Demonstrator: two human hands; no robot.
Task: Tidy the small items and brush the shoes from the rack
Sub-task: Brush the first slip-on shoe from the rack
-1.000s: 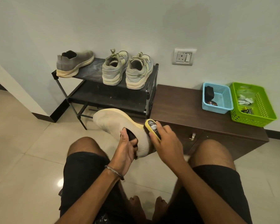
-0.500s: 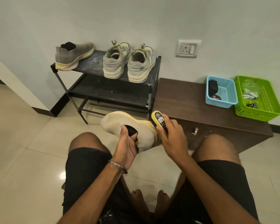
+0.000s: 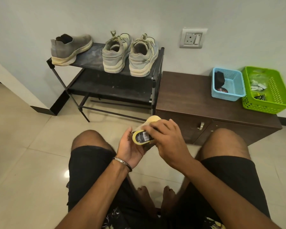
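Between my knees I hold a cream-soled grey shoe (image 3: pixel 153 120), mostly hidden behind my hands. My left hand (image 3: pixel 130 149) grips it from below. My right hand (image 3: pixel 168 141) holds a yellow-edged shoe brush (image 3: pixel 141 138) with a black label against the shoe. On the black rack (image 3: pixel 155 63) stand the matching grey slip-on shoe (image 3: pixel 71 48) at the left and a pair of grey lace-up sneakers (image 3: pixel 130 53) at the right.
A dark wooden cabinet (image 3: pixel 188 98) stands right of the rack. On it sit a blue basket (image 3: pixel 229 95) with dark items and a green basket (image 3: pixel 271 106) with small packets. A wall socket (image 3: pixel 193 38) is above. My bare feet (image 3: pixel 155 195) rest on the tiled floor.
The shoe has turned from lying sideways to pointing away from me, toe toward the cabinet. My right hand has moved the brush over the near part of the shoe.
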